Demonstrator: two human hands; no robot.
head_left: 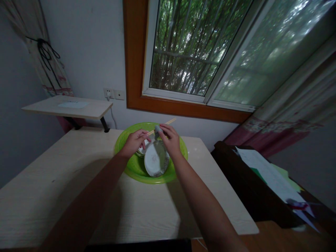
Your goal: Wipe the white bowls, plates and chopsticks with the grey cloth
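Over a green basin (133, 170), my left hand (133, 142) is closed on the near end of a pair of light wooden chopsticks (171, 121). My right hand (170, 140) pinches a grey cloth (158, 130) around the middle of the chopsticks, whose far ends stick out to the upper right. Below the hands, a white plate (155, 161) with a patterned rim leans tilted in the basin. Behind it, partly covered by my left hand, sits a white bowl (142, 151).
The basin stands on a pale wooden table (86, 150). At the back left rises a small raised shelf (52, 103) with a paper on it. A window (194, 52) is behind the table. To the right, papers (265, 168) lie on a dark cabinet (241, 182).
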